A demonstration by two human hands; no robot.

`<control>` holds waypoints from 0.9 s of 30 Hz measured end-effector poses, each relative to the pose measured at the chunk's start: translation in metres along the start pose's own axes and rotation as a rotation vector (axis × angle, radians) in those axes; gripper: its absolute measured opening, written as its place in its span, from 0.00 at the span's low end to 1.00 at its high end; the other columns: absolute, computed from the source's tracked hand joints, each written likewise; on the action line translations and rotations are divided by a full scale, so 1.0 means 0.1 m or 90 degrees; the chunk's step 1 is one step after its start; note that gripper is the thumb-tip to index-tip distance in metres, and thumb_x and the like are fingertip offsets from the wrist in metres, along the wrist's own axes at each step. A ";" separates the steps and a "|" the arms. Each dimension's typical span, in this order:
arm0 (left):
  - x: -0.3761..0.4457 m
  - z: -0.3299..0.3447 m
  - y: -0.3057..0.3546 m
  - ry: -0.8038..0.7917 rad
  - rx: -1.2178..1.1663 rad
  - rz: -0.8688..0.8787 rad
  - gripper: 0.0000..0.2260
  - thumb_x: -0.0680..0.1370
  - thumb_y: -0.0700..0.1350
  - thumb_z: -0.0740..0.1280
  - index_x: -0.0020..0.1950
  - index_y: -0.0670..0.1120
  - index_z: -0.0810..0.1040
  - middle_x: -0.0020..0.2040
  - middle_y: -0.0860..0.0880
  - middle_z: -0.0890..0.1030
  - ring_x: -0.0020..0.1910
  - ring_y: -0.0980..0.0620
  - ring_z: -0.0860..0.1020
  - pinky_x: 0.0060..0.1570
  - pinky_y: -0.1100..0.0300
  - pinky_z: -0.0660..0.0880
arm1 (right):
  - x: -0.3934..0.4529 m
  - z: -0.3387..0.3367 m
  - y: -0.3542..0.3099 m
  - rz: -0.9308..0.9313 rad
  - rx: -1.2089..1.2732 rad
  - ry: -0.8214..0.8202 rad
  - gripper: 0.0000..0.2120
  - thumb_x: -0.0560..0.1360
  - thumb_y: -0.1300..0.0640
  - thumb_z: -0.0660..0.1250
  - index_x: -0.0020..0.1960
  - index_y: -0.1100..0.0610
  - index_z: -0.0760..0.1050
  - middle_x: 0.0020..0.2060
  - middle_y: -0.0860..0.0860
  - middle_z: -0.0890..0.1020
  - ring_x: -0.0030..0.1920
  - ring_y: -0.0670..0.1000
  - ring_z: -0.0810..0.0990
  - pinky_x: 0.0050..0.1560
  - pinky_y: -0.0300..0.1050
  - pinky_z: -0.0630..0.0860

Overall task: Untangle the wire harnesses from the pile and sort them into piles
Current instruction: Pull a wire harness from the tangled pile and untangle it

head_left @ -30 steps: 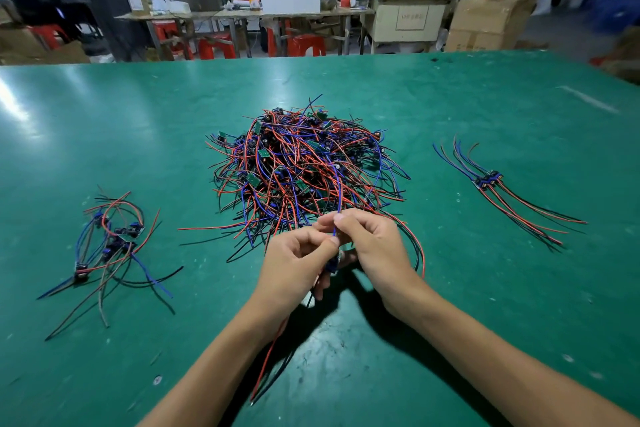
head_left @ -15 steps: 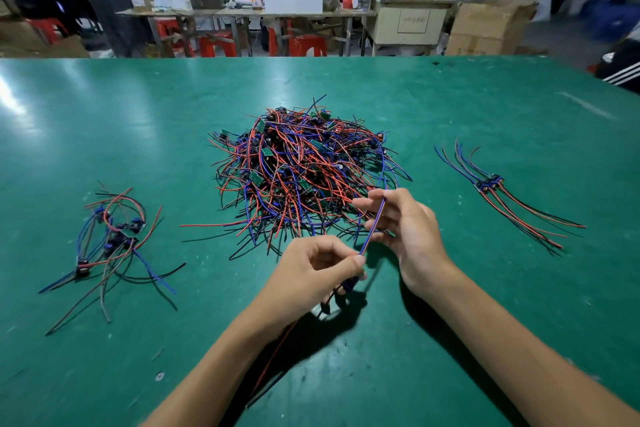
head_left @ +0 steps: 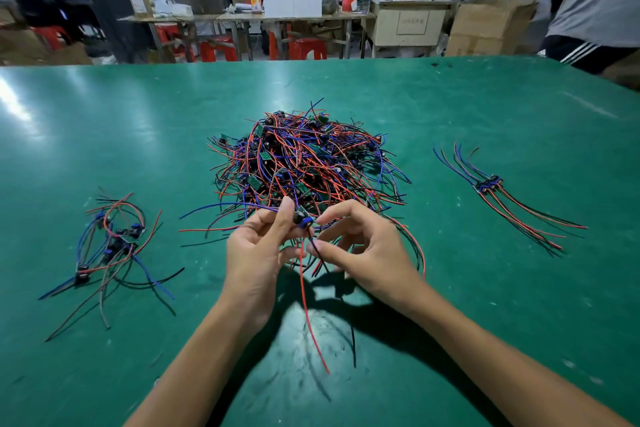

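Presently, findings as follows.
Surface: green table [head_left: 485, 340] fills the frame below the workshop background.
Main pile: tangled pile [head_left: 304, 156] of red, blue and black wire harnesses with small green boards, centre of frame, just above both hands.
Left pile: loose sorted group [head_left: 114, 243] at the left of the frame, wires looped and crossing, well apart from the main pile.
Right pile: neater sorted group [head_left: 495, 194] at the right of the frame, leads fanned out and roughly parallel.
Held harness: one harness [head_left: 302, 218] raised between the hands at centre; its red lead and black lead hang toward the lower middle of the frame, a blue lead trails left.
Left hand: left hand [head_left: 258, 253] has fingers curled, thumb and forefinger pinching the harness at its small component block.
Right hand: right hand [head_left: 363, 250] is partly curled, thumb and fingertip pinching a dark lead just below the block; the other fingers are loose.
Step in hand: judged to be straightening or checking a harness largely free of the pile; whether its blue lead is caught in the pile, I cannot tell.
Progress: early, judging by the large bulk unsorted.
Next move: calls for confirming that the leads are clear, then laying the harness in the matching side pile; which one suits cannot be told.
Risk: pulling briskly could drag neighbouring wires out.
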State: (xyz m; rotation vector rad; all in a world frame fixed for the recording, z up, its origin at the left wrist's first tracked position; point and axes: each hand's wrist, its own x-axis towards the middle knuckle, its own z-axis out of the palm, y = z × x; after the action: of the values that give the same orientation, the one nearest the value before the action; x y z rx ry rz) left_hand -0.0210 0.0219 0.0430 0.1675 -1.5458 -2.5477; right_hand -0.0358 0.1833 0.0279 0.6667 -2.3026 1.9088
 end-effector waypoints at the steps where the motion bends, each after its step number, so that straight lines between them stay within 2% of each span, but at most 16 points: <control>1: 0.01 -0.01 0.00 0.011 -0.002 0.006 0.08 0.71 0.51 0.74 0.38 0.47 0.81 0.36 0.47 0.82 0.35 0.53 0.83 0.31 0.63 0.79 | 0.00 0.00 0.00 0.008 0.025 0.005 0.13 0.71 0.48 0.78 0.52 0.43 0.78 0.43 0.50 0.87 0.32 0.46 0.80 0.33 0.37 0.74; 4: 0.03 -0.01 -0.03 0.031 -0.014 0.008 0.13 0.72 0.50 0.74 0.45 0.42 0.76 0.40 0.43 0.81 0.38 0.51 0.84 0.34 0.62 0.80 | 0.00 -0.01 -0.01 -0.004 0.009 0.013 0.13 0.71 0.47 0.79 0.52 0.45 0.78 0.42 0.49 0.87 0.33 0.41 0.79 0.34 0.36 0.75; 8: 0.01 0.03 -0.07 0.055 -0.036 -0.008 0.15 0.71 0.49 0.74 0.46 0.40 0.74 0.42 0.42 0.80 0.38 0.50 0.83 0.38 0.63 0.81 | -0.03 0.02 -0.03 -0.024 -0.052 0.035 0.17 0.68 0.43 0.80 0.52 0.45 0.79 0.42 0.45 0.87 0.32 0.41 0.77 0.36 0.35 0.71; 11: 0.02 0.04 -0.09 0.040 -0.043 0.008 0.13 0.72 0.46 0.73 0.46 0.38 0.75 0.37 0.45 0.83 0.37 0.52 0.84 0.40 0.64 0.81 | -0.03 0.05 -0.06 -0.003 0.049 0.079 0.10 0.72 0.46 0.78 0.49 0.48 0.81 0.41 0.48 0.87 0.34 0.42 0.81 0.34 0.39 0.76; 13: 0.01 0.05 -0.09 0.023 -0.048 0.024 0.12 0.71 0.45 0.73 0.44 0.39 0.75 0.36 0.47 0.83 0.38 0.53 0.85 0.42 0.65 0.81 | 0.00 0.05 -0.09 0.040 0.131 0.108 0.06 0.74 0.49 0.76 0.48 0.51 0.82 0.40 0.52 0.87 0.31 0.45 0.80 0.30 0.40 0.76; 16: -0.01 0.05 -0.11 -0.027 -0.023 0.050 0.05 0.70 0.44 0.74 0.39 0.47 0.79 0.40 0.47 0.84 0.41 0.52 0.86 0.45 0.65 0.81 | 0.03 0.00 -0.12 0.140 0.232 0.128 0.12 0.71 0.46 0.74 0.47 0.53 0.83 0.42 0.55 0.88 0.30 0.47 0.79 0.31 0.40 0.75; 18: -0.03 0.03 -0.13 -0.086 0.014 0.073 0.04 0.72 0.44 0.74 0.39 0.48 0.81 0.48 0.38 0.85 0.48 0.45 0.86 0.50 0.60 0.81 | 0.05 -0.03 -0.11 0.187 0.264 0.111 0.13 0.69 0.43 0.74 0.44 0.52 0.85 0.42 0.55 0.88 0.31 0.46 0.79 0.32 0.37 0.74; 20: -0.02 -0.01 -0.14 -0.116 0.114 0.149 0.06 0.73 0.43 0.76 0.46 0.45 0.80 0.52 0.35 0.83 0.51 0.42 0.85 0.52 0.55 0.81 | 0.08 -0.06 -0.10 0.212 0.274 0.086 0.12 0.68 0.42 0.73 0.40 0.50 0.85 0.40 0.52 0.87 0.31 0.45 0.78 0.32 0.35 0.73; 23: 0.04 -0.06 -0.16 -0.116 0.372 0.343 0.13 0.74 0.37 0.75 0.54 0.48 0.77 0.52 0.48 0.82 0.48 0.53 0.83 0.49 0.60 0.79 | 0.13 -0.15 -0.09 0.245 0.312 0.051 0.13 0.66 0.41 0.74 0.39 0.51 0.82 0.33 0.47 0.82 0.30 0.43 0.75 0.32 0.34 0.72; 24: 0.05 -0.07 -0.17 -0.117 0.411 0.379 0.14 0.75 0.35 0.74 0.56 0.49 0.76 0.51 0.49 0.81 0.46 0.53 0.82 0.49 0.60 0.78 | 0.15 -0.20 -0.09 0.248 0.323 0.033 0.15 0.66 0.41 0.74 0.41 0.52 0.81 0.31 0.46 0.80 0.30 0.43 0.74 0.32 0.34 0.71; 25: 0.05 -0.07 -0.18 -0.125 0.414 0.375 0.12 0.78 0.35 0.71 0.57 0.49 0.77 0.50 0.48 0.82 0.45 0.52 0.83 0.48 0.59 0.79 | 0.15 -0.26 -0.10 0.245 0.326 0.005 0.16 0.67 0.41 0.75 0.43 0.52 0.79 0.31 0.46 0.78 0.29 0.43 0.73 0.32 0.34 0.71; 27: 0.02 -0.07 -0.15 -0.154 0.347 0.279 0.05 0.82 0.43 0.66 0.56 0.47 0.80 0.46 0.44 0.84 0.39 0.47 0.84 0.44 0.57 0.81 | 0.16 -0.35 -0.11 0.223 0.292 -0.067 0.17 0.71 0.45 0.75 0.47 0.57 0.76 0.31 0.47 0.76 0.29 0.44 0.72 0.33 0.35 0.71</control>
State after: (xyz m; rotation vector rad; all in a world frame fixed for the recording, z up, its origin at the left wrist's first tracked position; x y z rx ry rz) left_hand -0.0225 0.0225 0.0266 -0.3892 -2.0617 -1.8254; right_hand -0.0537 0.2107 0.0509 0.4192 -2.1641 2.6680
